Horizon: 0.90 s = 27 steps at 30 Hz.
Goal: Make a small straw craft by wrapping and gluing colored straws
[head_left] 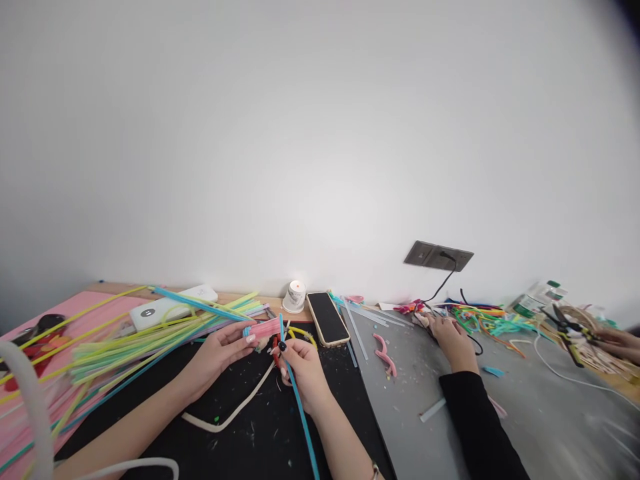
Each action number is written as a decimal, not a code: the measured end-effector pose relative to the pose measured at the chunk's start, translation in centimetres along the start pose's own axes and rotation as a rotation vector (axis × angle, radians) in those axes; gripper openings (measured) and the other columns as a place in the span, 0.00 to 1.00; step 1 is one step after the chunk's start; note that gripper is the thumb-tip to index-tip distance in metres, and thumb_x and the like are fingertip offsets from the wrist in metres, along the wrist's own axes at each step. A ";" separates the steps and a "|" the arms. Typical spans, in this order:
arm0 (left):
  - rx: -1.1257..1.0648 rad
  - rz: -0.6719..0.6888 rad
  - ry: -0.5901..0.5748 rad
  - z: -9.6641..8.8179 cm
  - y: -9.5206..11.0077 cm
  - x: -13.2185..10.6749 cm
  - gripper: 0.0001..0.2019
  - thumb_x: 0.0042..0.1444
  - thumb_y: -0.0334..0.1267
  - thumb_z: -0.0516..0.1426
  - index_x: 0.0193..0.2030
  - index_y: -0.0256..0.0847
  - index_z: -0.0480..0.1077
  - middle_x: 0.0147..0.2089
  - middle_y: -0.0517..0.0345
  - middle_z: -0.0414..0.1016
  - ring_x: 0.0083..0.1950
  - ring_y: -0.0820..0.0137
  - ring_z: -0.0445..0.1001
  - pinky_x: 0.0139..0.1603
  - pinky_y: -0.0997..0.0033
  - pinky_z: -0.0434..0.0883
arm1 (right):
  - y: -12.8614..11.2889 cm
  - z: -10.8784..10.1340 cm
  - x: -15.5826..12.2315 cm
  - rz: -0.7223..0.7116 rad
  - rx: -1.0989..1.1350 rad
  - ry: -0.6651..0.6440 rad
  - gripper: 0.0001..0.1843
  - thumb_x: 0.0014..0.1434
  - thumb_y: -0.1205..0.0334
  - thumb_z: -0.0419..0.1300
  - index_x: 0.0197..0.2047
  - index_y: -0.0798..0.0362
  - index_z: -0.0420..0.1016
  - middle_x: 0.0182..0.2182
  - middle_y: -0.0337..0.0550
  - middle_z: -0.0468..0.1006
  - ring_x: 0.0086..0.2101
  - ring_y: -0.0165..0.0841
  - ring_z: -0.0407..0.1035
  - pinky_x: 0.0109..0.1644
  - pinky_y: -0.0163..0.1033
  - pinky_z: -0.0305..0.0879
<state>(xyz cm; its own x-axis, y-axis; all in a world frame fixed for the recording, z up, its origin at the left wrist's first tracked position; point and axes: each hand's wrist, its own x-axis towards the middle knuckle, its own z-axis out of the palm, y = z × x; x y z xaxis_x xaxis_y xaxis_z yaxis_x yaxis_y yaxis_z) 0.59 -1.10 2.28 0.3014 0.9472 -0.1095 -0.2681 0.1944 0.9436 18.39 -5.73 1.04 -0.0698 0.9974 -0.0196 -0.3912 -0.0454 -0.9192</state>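
Hands both grasp: left hand [220,353] pinches pink bundle [263,328]; right hand [303,370] grips blue stem [307,433]; heap of stems [150,340] lies unused on bench [250,443].

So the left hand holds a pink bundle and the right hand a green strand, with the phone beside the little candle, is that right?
Nearly. The head view shows the right hand holding a blue strand, not a green one. The left hand does hold the pink bundle, and the phone lies beside the candle.
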 end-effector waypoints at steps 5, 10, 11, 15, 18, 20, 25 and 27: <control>0.002 -0.023 -0.056 -0.8 -0.9 0.7 0.21 0.45 0.41 0.66 0.48 0.43 0.72 0.50 0.52 0.78 0.52 0.58 0.75 0.56 0.60 0.70 | 0.3 -0.3 0.4 -0.036 -0.026 -0.005 0.20 0.49 0.47 0.66 0.29 0.59 0.77 0.08 0.28 0.59 0.11 0.18 0.44 0.13 0.28 0.40; 0.009 -0.024 -0.095 -1.0 -1.3 1.0 0.20 0.47 0.41 0.66 0.48 0.45 0.71 0.50 0.53 0.78 0.53 0.58 0.75 0.59 0.57 0.68 | 0.2 -0.2 0.4 -0.051 -0.068 -0.022 0.21 0.48 0.46 0.66 0.28 0.59 0.77 0.08 0.27 0.58 0.10 0.18 0.44 0.13 0.29 0.40; 0.008 -0.025 -0.103 -0.9 -1.3 1.0 0.20 0.47 0.41 0.65 0.48 0.45 0.71 0.50 0.53 0.78 0.53 0.58 0.75 0.59 0.57 0.68 | 0.2 -0.2 0.4 -0.055 -0.074 -0.021 0.21 0.48 0.46 0.66 0.28 0.59 0.78 0.07 0.27 0.58 0.10 0.18 0.44 0.13 0.29 0.40; -0.009 -0.034 -0.093 -0.9 -1.3 0.9 0.21 0.46 0.40 0.66 0.48 0.45 0.71 0.50 0.53 0.78 0.53 0.58 0.75 0.59 0.57 0.68 | 0.3 -0.3 0.3 -0.063 -0.078 -0.032 0.19 0.49 0.48 0.66 0.28 0.59 0.78 0.07 0.27 0.59 0.10 0.18 0.43 0.14 0.29 0.39; -0.019 -0.033 -0.089 -0.8 -1.2 0.9 0.21 0.46 0.39 0.66 0.48 0.45 0.71 0.51 0.53 0.78 0.54 0.58 0.75 0.58 0.59 0.69 | 0.5 -0.5 0.5 -0.084 -0.105 -0.040 0.19 0.50 0.48 0.65 0.29 0.59 0.79 0.07 0.28 0.59 0.10 0.19 0.45 0.14 0.29 0.40; -0.020 -0.030 -0.094 -0.9 -1.2 0.9 0.21 0.46 0.40 0.66 0.48 0.44 0.71 0.52 0.52 0.77 0.54 0.58 0.74 0.59 0.58 0.68 | 0.6 -0.6 0.5 -0.097 -0.124 -0.045 0.19 0.51 0.48 0.65 0.29 0.59 0.79 0.08 0.28 0.59 0.10 0.19 0.45 0.14 0.28 0.41; -0.022 -0.023 -0.084 -1.0 -1.5 1.1 0.21 0.44 0.39 0.67 0.47 0.45 0.72 0.52 0.52 0.77 0.55 0.58 0.74 0.59 0.58 0.68 | 0.8 -0.7 0.5 -0.094 -0.137 -0.059 0.20 0.52 0.47 0.64 0.29 0.59 0.79 0.08 0.28 0.59 0.10 0.20 0.47 0.13 0.28 0.42; -0.025 -0.020 -0.090 -1.1 -1.6 1.1 0.21 0.45 0.39 0.67 0.47 0.45 0.72 0.53 0.52 0.77 0.56 0.57 0.73 0.60 0.57 0.67 | 0.8 -0.7 0.5 -0.095 -0.144 -0.061 0.20 0.52 0.47 0.64 0.29 0.59 0.79 0.08 0.28 0.60 0.10 0.20 0.47 0.13 0.28 0.42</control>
<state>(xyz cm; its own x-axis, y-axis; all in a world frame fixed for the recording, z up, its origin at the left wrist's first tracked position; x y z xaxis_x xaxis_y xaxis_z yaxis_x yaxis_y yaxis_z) 0.37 -0.05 0.26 0.3875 0.9166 -0.0985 -0.2839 0.2202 0.9332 18.66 -5.19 -0.01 -0.0957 0.9914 0.0897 -0.2636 0.0617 -0.9627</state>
